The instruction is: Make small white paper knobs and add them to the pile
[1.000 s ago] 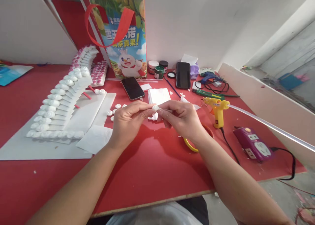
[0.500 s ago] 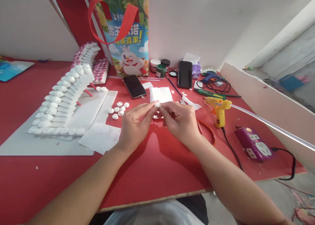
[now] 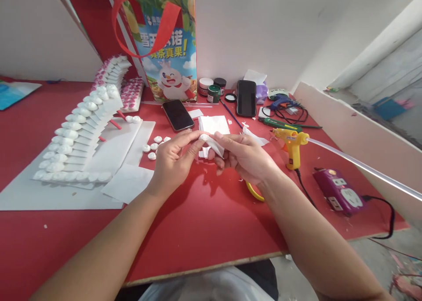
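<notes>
Over the middle of the red table my left hand pinches the rolled head of a white paper flower between thumb and fingers. From that head a loose strip of white paper runs to the right. My right hand grips this strip by the thumb and forefinger, its other fingers curled below. Several finished small white flowers lie just left of my left hand. Behind the hands is a stack of white paper sheets. White paper scraps show beneath the hands.
At left stands a white curved stepped piece edged with flowers, on white board. A yellow glue gun and purple power strip are right. A phone, paint jars and a picture bag stand behind. A yellow loop lies by my right wrist.
Both hands have shifted slightly left. My right hand has turned and drawn a little away from the left, and the loose paper strip now shows between them. The view has moved slightly.
</notes>
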Action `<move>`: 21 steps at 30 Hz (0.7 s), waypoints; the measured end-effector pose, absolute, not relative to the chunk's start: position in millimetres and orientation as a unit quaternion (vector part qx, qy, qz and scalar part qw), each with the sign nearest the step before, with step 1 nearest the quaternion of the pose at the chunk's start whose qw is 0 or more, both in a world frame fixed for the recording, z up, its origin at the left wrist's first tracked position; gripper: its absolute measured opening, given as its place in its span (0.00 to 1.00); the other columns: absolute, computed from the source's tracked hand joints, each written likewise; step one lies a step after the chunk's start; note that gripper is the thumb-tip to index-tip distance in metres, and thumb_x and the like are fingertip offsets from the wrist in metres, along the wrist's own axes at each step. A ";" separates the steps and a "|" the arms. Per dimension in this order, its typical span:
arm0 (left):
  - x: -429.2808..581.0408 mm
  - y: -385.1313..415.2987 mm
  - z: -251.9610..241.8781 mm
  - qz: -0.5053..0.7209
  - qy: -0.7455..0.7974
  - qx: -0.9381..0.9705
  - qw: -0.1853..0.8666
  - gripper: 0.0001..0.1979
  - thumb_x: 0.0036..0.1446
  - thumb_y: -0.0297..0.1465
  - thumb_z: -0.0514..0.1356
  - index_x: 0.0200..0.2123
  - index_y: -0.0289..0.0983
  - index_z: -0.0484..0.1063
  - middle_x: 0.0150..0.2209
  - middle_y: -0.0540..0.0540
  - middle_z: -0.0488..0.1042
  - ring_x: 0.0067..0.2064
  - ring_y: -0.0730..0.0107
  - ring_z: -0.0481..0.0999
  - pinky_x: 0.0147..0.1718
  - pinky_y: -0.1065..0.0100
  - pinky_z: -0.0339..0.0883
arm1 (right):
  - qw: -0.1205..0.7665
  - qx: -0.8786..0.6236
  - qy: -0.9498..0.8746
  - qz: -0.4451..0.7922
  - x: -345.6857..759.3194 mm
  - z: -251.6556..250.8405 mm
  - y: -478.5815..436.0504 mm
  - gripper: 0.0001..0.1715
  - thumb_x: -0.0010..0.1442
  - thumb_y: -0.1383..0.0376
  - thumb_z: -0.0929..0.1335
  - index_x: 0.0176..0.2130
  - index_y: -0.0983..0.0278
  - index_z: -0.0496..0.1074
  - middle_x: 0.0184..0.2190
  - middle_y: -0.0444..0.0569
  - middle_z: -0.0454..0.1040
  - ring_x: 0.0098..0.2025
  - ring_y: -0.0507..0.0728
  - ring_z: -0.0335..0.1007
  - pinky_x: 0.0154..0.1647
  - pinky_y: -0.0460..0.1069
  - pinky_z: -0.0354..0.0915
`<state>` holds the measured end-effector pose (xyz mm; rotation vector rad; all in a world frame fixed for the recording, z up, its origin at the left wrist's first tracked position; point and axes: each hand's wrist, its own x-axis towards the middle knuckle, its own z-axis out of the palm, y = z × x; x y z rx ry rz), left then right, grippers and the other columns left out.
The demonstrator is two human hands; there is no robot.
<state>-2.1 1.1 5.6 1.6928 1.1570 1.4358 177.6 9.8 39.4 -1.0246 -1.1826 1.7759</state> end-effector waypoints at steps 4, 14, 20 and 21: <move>0.6 -0.2 4.6 0.553 0.446 0.615 0.343 0.12 0.64 0.39 0.65 0.46 0.41 0.84 0.41 0.47 0.85 0.42 0.65 0.82 0.46 0.66 0.75 | 0.396 -0.402 -0.515 0.645 174.2 38.8 7.4 0.18 0.56 0.52 0.76 0.33 0.65 0.81 0.24 0.41 0.69 0.22 0.46 0.59 0.25 0.46 0.70; 11.7 -6.6 0.9 0.585 0.467 0.537 0.390 0.13 0.62 0.39 0.67 0.46 0.40 0.83 0.40 0.46 0.85 0.42 0.63 0.83 0.45 0.64 0.77 | 0.426 -0.530 -0.665 0.311 164.2 33.6 -3.2 0.14 0.65 0.59 0.71 0.32 0.65 0.79 0.22 0.43 0.77 0.22 0.48 0.67 0.27 0.45 0.62; 18.2 -8.5 1.6 0.592 0.469 0.615 0.228 0.10 0.65 0.36 0.64 0.44 0.41 0.84 0.38 0.46 0.83 0.38 0.65 0.80 0.44 0.63 0.74 | 0.444 -0.520 -0.663 0.304 157.3 31.3 -8.3 0.13 0.65 0.60 0.69 0.32 0.64 0.76 0.22 0.43 0.76 0.20 0.48 0.67 0.26 0.46 0.62; 19.5 -9.0 1.2 0.593 0.463 0.626 0.204 0.11 0.66 0.36 0.63 0.45 0.40 0.84 0.37 0.45 0.83 0.38 0.65 0.80 0.44 0.64 0.74 | 0.449 -0.515 -0.656 0.320 157.4 32.0 -8.7 0.13 0.66 0.60 0.69 0.32 0.64 0.76 0.23 0.43 0.77 0.20 0.49 0.69 0.26 0.45 0.64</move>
